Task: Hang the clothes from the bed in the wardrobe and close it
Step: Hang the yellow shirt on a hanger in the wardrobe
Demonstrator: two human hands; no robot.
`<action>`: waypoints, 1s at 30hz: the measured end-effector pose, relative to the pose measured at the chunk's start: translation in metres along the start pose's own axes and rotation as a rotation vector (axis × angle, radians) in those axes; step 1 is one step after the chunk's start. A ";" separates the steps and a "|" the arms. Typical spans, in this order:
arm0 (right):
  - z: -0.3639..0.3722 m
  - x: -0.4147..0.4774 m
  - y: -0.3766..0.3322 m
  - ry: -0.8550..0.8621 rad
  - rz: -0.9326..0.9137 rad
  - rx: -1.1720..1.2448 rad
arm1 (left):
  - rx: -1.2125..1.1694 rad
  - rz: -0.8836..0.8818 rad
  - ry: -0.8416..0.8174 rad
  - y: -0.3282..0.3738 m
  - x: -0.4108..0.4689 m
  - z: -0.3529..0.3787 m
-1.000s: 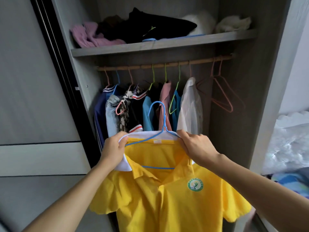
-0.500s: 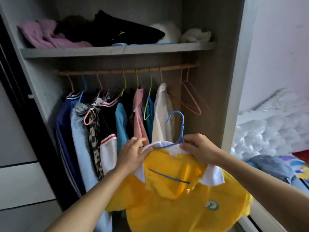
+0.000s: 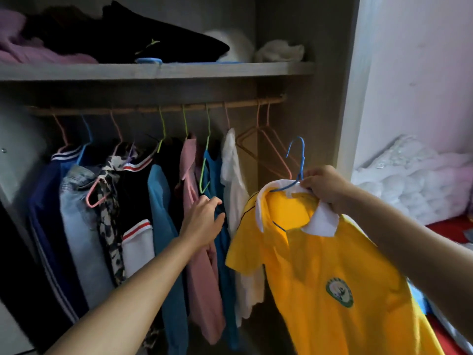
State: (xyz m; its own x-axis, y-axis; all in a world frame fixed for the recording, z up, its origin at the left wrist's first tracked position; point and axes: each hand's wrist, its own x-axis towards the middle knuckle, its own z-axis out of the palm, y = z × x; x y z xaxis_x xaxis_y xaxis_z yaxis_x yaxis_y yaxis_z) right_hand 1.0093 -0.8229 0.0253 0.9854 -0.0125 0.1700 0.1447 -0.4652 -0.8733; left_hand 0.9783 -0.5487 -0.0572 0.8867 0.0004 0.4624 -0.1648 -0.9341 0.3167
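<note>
A yellow polo shirt [image 3: 327, 272] with a white collar hangs on a blue wire hanger [image 3: 298, 160]. My right hand [image 3: 325, 185] grips the hanger's neck and the collar, holding the shirt in front of the wardrobe's right side. The hanger's hook is below the wooden rail [image 3: 158, 107] and apart from it. My left hand [image 3: 204, 219] reaches with straight fingers among the hung clothes, touching the blue garment [image 3: 217, 175] beside the pink one [image 3: 197, 226]. The wardrobe stands open.
Several garments hang along the rail, and two bare pink hangers [image 3: 268, 147] hang at its right end. Folded clothes lie on the shelf [image 3: 179, 69] above. The wardrobe's side panel [image 3: 350, 98] stands right of the shirt. Bedding [image 3: 414, 175] lies at the far right.
My left hand has let go of the shirt and moved left into the hung clothes. My right hand now carries the shirt alone, further right and higher. The view has shifted right.
</note>
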 end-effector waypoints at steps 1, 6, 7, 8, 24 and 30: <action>0.006 0.015 -0.002 0.007 0.010 0.008 | 0.009 0.001 -0.007 -0.001 0.008 0.001; 0.041 0.097 -0.013 0.013 -0.020 0.009 | 0.071 0.006 0.028 -0.008 0.058 0.002; 0.047 0.111 -0.016 -0.007 -0.029 0.015 | 0.082 0.011 0.039 -0.009 0.071 0.003; 0.054 0.123 -0.017 -0.027 -0.029 0.030 | 0.108 0.020 0.050 -0.009 0.086 0.004; 0.092 0.271 -0.112 0.138 -0.236 -0.073 | 0.587 0.314 0.025 -0.027 0.194 0.002; 0.145 0.293 -0.097 0.127 -0.123 -0.242 | 0.484 0.418 0.040 -0.059 0.180 -0.013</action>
State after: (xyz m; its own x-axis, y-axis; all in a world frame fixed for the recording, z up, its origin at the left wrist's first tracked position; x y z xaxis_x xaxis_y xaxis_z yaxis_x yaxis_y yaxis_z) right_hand 1.2974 -0.6532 0.0934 0.9404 -0.0465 0.3368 0.2216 -0.6673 -0.7110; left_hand 1.1416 -0.4889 0.0180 0.7711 -0.3944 0.4998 -0.2712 -0.9137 -0.3026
